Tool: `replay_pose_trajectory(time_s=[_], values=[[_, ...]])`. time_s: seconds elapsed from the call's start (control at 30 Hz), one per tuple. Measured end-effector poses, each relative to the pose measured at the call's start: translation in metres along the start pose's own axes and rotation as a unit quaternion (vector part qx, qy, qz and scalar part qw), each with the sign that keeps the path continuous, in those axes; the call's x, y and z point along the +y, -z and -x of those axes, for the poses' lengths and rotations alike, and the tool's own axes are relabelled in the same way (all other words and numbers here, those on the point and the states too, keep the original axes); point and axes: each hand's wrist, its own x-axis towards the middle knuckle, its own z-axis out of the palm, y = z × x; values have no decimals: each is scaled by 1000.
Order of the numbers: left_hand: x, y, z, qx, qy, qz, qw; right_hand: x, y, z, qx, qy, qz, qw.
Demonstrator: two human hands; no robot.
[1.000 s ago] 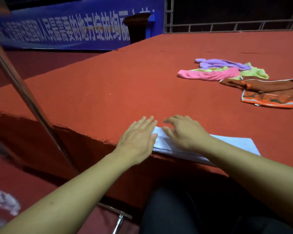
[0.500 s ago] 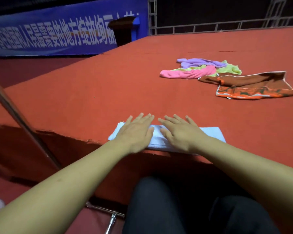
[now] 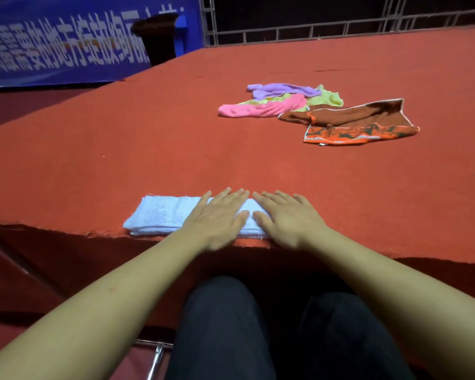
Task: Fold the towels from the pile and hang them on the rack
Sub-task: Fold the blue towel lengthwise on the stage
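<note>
Red carpeted platform (image 3: 121,149), edge frayed; metal railing (image 3: 313,31) behind. Blue banner (image 3: 66,42), white Chinese characters, blurred. Left hand (image 3: 217,218) and right hand (image 3: 285,218) lie flat, fingers straight, on folded pale-blue cloth towel (image 3: 162,212) at near edge. Crumpled coloured towel pile (image 3: 313,111) well apart.

Red carpeted platform (image 3: 121,149) with towels on it
A folded white towel (image 3: 159,215) lies along the near edge; well apart, farther back to the right, purple (image 3: 283,89), yellow-green (image 3: 329,96) and pink (image 3: 261,109) towels lie bunched together beside a brown-and-orange towel (image 3: 359,123)
</note>
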Motion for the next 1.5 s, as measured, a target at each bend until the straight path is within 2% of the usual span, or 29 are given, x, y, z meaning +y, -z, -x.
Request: replay_pose_trajectory(time_s=[0.43,0.53,0.6,0.67,0.7,0.77,0.8,0.93,1.0,1.1,1.23,1.33,1.5], values=[[2,-3,-1,-1,6,-3,1000,0,2,1,-27,7,-10,1000],[4,3,1,-10,0,2,1000,4,12,0,-8,1,-152,988],[4,10,0,-11,-3,11,1000,12,22,1,86,-39,-270,958],[8,16,-1,52,-8,31,998,26,30,4,168,-107,-247,948],[13,18,-3,107,-8,41,993,33,31,6,172,-148,-212,951],[28,22,-6,207,-10,59,977,43,33,13,125,-213,-181,952],[37,23,-10,232,-13,78,969,44,35,17,98,-232,-191,949],[71,21,-31,194,-9,259,946,43,37,15,69,-241,-259,933],[83,20,-40,184,11,317,931,42,38,12,78,-248,-364,894],[87,18,-47,192,41,362,911,35,39,10,62,-251,-568,781],[76,26,-44,237,73,462,852,23,49,11,60,-211,-683,697],[60,46,-33,253,75,535,802,6,63,5,85,-159,-716,675],[28,98,8,298,82,593,743,-41,102,-7,75,-48,-721,687]])
